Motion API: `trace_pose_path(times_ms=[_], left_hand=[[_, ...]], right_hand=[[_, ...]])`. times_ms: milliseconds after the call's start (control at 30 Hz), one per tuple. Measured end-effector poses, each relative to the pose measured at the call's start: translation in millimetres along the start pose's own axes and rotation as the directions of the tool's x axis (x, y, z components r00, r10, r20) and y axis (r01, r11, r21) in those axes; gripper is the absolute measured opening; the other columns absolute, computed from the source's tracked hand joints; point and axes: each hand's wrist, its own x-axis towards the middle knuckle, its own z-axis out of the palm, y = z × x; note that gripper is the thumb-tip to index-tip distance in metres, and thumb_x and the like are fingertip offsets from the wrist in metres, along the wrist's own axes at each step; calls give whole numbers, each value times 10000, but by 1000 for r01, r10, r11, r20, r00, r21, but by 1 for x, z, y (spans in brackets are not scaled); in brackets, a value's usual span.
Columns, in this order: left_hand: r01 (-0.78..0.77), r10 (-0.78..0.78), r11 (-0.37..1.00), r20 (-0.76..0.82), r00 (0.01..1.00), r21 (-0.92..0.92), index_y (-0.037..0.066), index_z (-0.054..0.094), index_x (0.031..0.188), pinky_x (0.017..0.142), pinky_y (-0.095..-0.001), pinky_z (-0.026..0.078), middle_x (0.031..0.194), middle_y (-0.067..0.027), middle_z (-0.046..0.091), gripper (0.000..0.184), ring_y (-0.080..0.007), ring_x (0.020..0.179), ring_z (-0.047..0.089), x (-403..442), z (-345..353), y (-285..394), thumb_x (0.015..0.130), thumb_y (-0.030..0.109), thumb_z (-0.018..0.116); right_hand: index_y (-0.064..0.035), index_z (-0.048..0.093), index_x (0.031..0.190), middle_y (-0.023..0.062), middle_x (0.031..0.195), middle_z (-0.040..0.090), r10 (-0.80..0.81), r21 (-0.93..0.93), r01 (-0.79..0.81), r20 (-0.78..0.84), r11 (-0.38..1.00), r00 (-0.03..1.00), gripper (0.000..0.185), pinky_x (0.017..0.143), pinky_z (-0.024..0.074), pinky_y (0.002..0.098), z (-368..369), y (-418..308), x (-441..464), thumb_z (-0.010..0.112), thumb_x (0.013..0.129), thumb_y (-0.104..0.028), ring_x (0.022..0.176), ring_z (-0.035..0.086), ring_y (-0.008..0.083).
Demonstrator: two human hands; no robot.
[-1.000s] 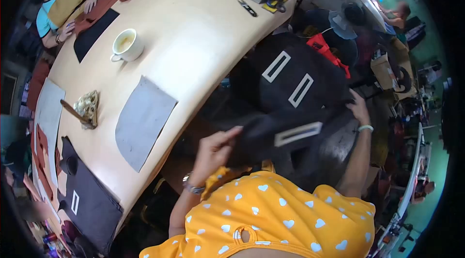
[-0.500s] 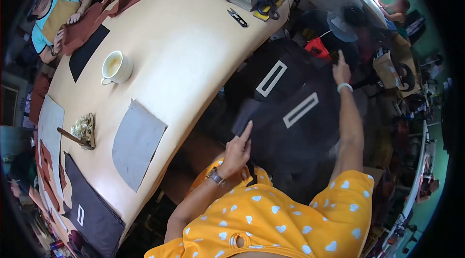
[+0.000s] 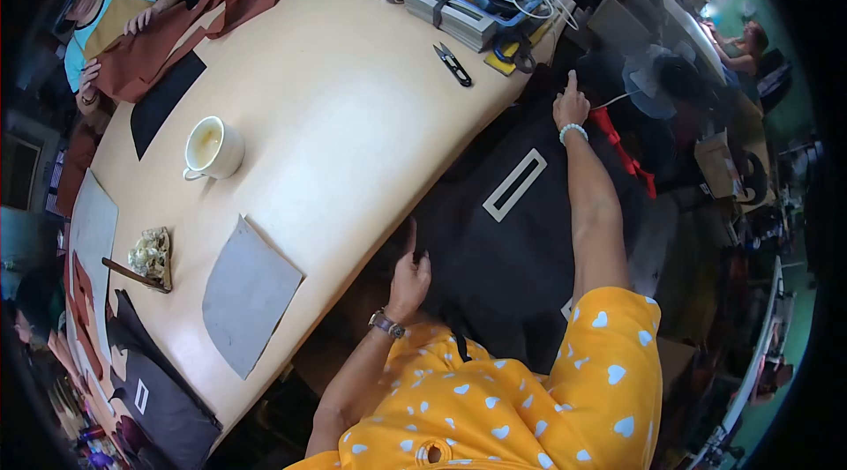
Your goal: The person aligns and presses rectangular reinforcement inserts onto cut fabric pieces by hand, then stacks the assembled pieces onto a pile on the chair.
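Pale table (image 3: 326, 100), dark cloth (image 3: 494, 258) between left fingers (image 3: 411, 241) and right fingers (image 3: 572, 85), grip unclear

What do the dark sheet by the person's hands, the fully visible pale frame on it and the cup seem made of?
The dark sheet: perhaps fabric or soft leather; dull, with no weave I can make out.
The pale frame: possibly card or stiff backing, given its flat matte face and straight edges.
The cup: probably glazed ceramic, from its smooth off-white wall and soft sheen.

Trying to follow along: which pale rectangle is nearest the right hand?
The whole rectangle between the arms; one peeks out beside the sleeve, another is on tabletop cloth.
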Motion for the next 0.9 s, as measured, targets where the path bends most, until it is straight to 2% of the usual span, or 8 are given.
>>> trace_pose_path(times_ms=[167,267,367,400,567,767,800,900], left_hand=[[69,-71,975,1,997,209,152,154,1444,620,-340,475,896,-145,606,738,-236,661,570,31,1,-34,832,150,568],[-47,41,965,29,999,259,161,130,1448,606,-344,478,804,-142,622,773,-245,647,599,24,-4,-34,830,153,593],[-289,292,896,43,955,338,143,136,1445,687,-367,488,870,-187,632,771,-290,759,624,9,-8,-60,833,182,603],[-282,273,902,76,959,328,132,150,1441,724,-374,490,925,-205,629,761,-307,811,628,-1,-12,-63,833,196,604],[-182,161,980,220,962,77,94,291,1393,795,-382,489,1041,-225,606,644,-344,905,611,-61,-56,-13,844,240,597],[-345,328,937,-212,921,-50,52,520,1219,794,-338,489,1065,-160,615,383,-274,877,629,-131,-114,31,846,103,593],[-528,537,835,-445,717,156,33,562,1159,815,-319,481,1045,-141,629,333,-245,896,633,-131,-119,24,830,56,601],[-266,314,947,-695,647,180,13,605,1090,827,-309,481,1000,-128,652,272,-244,922,629,-165,-158,20,819,20,581]], right_hand=[[-83,236,1388,180,969,624,92,-50,-86,118,995,989,711,880,381,451,-1,-17,-1,595,778,-154,959,569,334],[-42,179,1392,198,1097,583,194,23,-193,-187,981,963,738,942,337,468,9,-23,-11,576,776,-130,1032,538,361],[48,177,1365,353,1255,393,413,358,-409,69,840,908,701,1001,320,441,-60,-60,-23,507,764,-101,1207,387,419],[117,198,1328,351,1279,368,190,362,-68,-314,930,930,676,1025,305,427,-16,-33,-23,510,760,-72,1213,380,420],[92,101,1371,278,1398,252,-2,723,191,-253,664,967,645,1101,168,393,-69,-103,-61,494,884,-62,1330,229,340],[26,53,1414,220,1387,323,-366,770,453,-305,449,879,702,1094,180,410,-168,-268,-175,481,859,-4,1305,292,329],[26,60,1413,220,1387,323,-420,817,433,-264,382,868,712,1094,177,413,-179,-288,-196,489,846,6,1307,287,336],[25,86,1411,221,1382,325,-565,895,375,-185,240,804,744,1093,173,426,-217,-339,-256,516,804,29,1307,277,356]])
